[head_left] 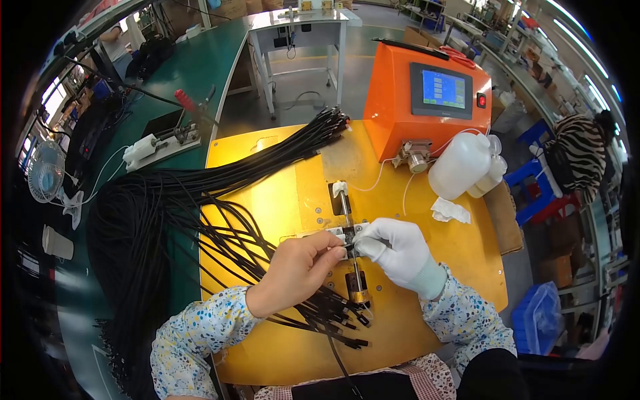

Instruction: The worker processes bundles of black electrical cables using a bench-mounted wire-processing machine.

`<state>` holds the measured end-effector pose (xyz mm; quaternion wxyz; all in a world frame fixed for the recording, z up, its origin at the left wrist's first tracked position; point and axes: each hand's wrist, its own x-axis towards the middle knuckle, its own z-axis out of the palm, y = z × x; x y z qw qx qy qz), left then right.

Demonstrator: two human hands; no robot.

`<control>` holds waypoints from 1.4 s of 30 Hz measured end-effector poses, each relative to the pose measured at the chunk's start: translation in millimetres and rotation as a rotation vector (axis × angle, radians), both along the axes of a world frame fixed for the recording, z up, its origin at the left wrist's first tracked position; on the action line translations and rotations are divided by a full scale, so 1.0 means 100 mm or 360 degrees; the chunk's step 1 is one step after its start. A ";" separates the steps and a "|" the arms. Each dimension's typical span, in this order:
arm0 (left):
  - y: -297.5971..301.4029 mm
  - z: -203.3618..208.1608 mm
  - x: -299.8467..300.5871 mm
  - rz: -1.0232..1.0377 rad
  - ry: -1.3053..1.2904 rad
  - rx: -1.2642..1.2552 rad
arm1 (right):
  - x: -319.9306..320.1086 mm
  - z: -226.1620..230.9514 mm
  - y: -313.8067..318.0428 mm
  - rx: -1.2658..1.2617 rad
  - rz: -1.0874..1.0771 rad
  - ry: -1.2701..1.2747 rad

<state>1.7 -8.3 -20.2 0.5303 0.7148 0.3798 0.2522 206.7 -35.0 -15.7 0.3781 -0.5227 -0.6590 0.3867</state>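
Observation:
Over the middle of the yellow work plate (420,327), my bare left hand (293,267) pinches a short stretch of black cable (348,247) between thumb and forefinger. My right hand (395,253), in a white glove, is closed at the other end of that stretch, close to my left fingertips. What lies inside the glove's fingers is hidden. Just beneath both hands runs a small metal fixture with a rod (357,270), its brass-coloured foot (360,297) toward me. Several black cable ends with connectors (353,320) lie below my left hand.
A thick bundle of black cables (253,167) drapes over the plate's left side and the green table (193,60). Behind stands an orange machine (393,93) with a screen. To its right are a white plastic bottle (459,165) and crumpled tissue (451,211). A hand-lever clamp (170,140) sits left.

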 end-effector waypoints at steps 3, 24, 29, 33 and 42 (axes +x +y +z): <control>0.05 -0.13 0.00 0.0104 0.0310 0.1193 | 0.05 -0.11 0.13 0.0333 0.0001 -0.0227; 0.04 -0.15 -0.05 -0.0191 0.0911 0.1855 | 0.18 -0.31 0.11 0.0655 -0.0551 -0.0119; 0.07 -0.15 -0.05 -0.0110 0.0814 0.1799 | 0.21 -0.33 0.15 0.0784 -0.0584 -0.0141; 0.07 -0.10 -0.09 -0.0071 0.0874 0.1757 | 0.22 -0.32 0.14 0.0874 -0.0570 -0.0166; 0.18 -0.01 -0.07 -0.0038 0.0921 0.1497 | 0.23 -0.32 0.17 0.0825 -0.0531 -0.0142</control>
